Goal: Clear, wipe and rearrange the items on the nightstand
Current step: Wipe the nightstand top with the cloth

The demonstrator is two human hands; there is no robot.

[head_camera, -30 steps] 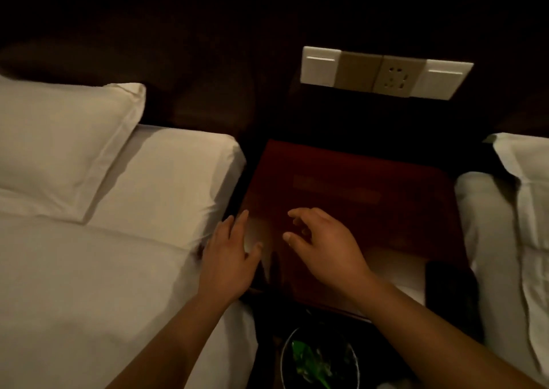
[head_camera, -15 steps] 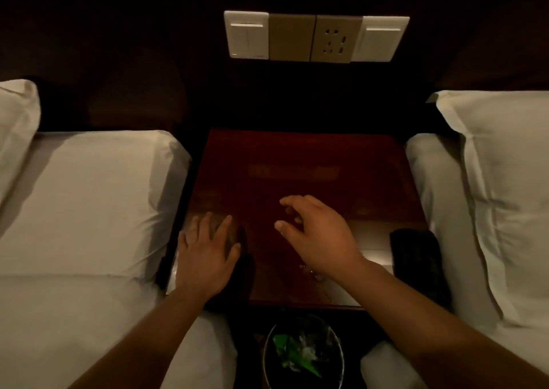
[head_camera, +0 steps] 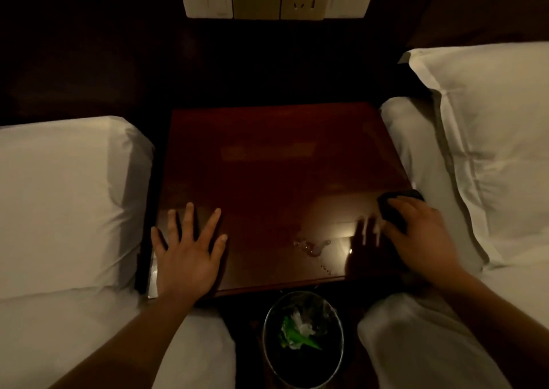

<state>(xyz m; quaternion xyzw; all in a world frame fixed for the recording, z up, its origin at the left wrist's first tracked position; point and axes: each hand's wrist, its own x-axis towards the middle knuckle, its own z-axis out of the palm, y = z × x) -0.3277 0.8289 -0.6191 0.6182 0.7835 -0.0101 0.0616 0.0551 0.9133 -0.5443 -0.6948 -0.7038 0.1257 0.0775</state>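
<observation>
The step in hand looks like the wipe. The counter (head_camera: 282,166) of the nightstand stands between the two beds, its dark red top bare of loose items apart from a small trail of water droplets (head_camera: 312,246) near the front edge, a little right of centre.

The left hand (head_camera: 190,258) lies flat on the near left corner, fingers straight and spread, holding nothing; it seems to serve as a brace. The right hand (head_camera: 421,234) is at the near right edge, hard against the right bed (head_camera: 401,151), with fingers and thumb curled over a dark cloth (head_camera: 407,195). Whether the cloth lies fully on the counter or partly on the bedding is hard to tell in this dim light.

To wipe well, the cloth should be gathered into a flat pad under the palm, not left bunched, then drawn leftward through the droplets in one pass so the water is lifted, not smeared. Overlapping strokes from far to near would suit the glossy top, which shows streaks readily. The bracing hand has to lift off for its corner to be covered. Crumbs or drips can be swept off the near edge toward the bin (head_camera: 303,293) below, and the damp cloth kept clear of the white sheets.
</observation>
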